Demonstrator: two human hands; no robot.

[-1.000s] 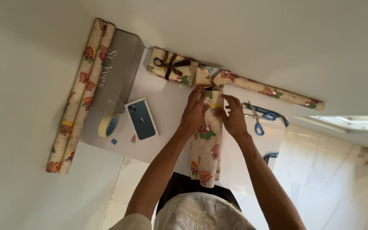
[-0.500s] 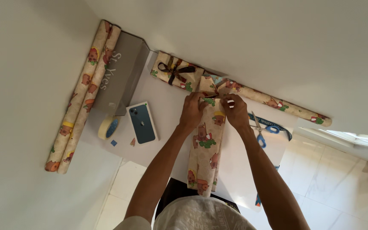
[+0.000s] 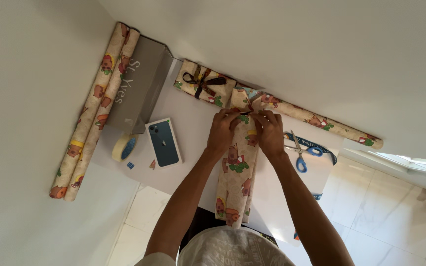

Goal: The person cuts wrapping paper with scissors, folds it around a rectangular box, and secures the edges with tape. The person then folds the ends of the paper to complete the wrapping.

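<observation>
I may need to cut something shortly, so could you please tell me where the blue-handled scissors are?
In the head view, the blue-handled scissors lie on the white table, just right of the right hand, below the long roll of patterned wrapping paper.

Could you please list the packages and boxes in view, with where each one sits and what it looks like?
Phone box: flat white rectangle with a dark blue phone pictured, left of the left hand.
Grey box: long, pale lettering, beside the paper rolls.
Wrapped gift: cream cartoon-print paper, dark ribbon bow, against the wall.
Long parcel: same print, its far end pinched by both hands, right hand included.
</observation>
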